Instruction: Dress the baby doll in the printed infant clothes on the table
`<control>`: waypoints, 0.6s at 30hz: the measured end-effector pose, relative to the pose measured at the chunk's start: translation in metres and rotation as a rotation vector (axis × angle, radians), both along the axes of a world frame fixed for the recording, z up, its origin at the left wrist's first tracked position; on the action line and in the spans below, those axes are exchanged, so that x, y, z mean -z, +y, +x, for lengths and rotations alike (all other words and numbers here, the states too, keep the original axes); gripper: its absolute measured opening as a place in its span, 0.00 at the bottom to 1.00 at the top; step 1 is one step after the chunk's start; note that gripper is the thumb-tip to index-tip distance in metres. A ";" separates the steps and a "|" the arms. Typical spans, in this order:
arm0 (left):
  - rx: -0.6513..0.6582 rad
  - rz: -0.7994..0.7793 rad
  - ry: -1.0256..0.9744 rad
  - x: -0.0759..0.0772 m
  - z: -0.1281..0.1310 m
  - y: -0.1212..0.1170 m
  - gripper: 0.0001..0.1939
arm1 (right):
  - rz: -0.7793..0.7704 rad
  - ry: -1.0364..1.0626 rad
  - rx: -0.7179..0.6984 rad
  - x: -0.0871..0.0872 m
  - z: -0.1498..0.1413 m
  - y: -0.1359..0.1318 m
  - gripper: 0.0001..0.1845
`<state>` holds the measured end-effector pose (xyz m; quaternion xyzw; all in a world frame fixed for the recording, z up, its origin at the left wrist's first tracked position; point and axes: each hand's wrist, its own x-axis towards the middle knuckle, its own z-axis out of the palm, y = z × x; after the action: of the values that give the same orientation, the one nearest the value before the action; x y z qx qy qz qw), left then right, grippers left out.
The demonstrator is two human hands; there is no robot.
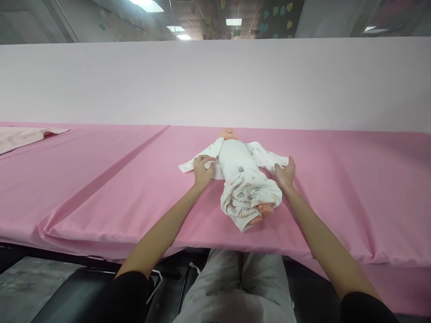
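Note:
A baby doll lies on its back on the pink sheet, its head toward the wall and its bare feet toward me. White printed pants sit bunched around its legs. An open white baby shirt is on its arms, the front spread to both sides and the white torso bare. My left hand pinches the shirt's edge beside the doll's waist. On the other side, my right hand is closed on the shirt near the sleeve's end.
A pink sheet with creases covers the table. At the far left lies a pale folded cloth. A white wall rises behind the table, with glass above it. Below the front edge is a black chair.

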<state>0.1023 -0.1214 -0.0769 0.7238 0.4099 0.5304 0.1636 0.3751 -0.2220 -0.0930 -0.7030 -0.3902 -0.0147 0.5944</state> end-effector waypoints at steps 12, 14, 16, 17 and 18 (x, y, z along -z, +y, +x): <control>0.628 0.015 0.497 -0.003 0.022 -0.049 0.13 | -0.249 -0.393 -0.862 -0.012 -0.027 0.005 0.13; 0.639 -0.009 0.513 -0.005 0.022 -0.048 0.13 | -0.302 -0.429 -0.918 -0.018 -0.024 -0.001 0.15; 0.650 -0.038 0.531 -0.007 0.023 -0.048 0.13 | -0.381 -0.460 -0.989 -0.025 -0.023 -0.008 0.18; 0.647 -0.048 0.529 -0.007 0.023 -0.048 0.13 | -0.419 -0.469 -1.017 -0.029 -0.023 -0.011 0.19; 0.635 -0.053 0.513 -0.007 0.024 -0.047 0.13 | -0.449 -0.473 -1.034 -0.032 -0.024 -0.014 0.19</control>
<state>0.1262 -0.1689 -0.0699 0.9187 0.2071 0.2452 0.2304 0.3516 -0.2356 -0.0610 -0.5083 -0.7958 0.2026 0.2592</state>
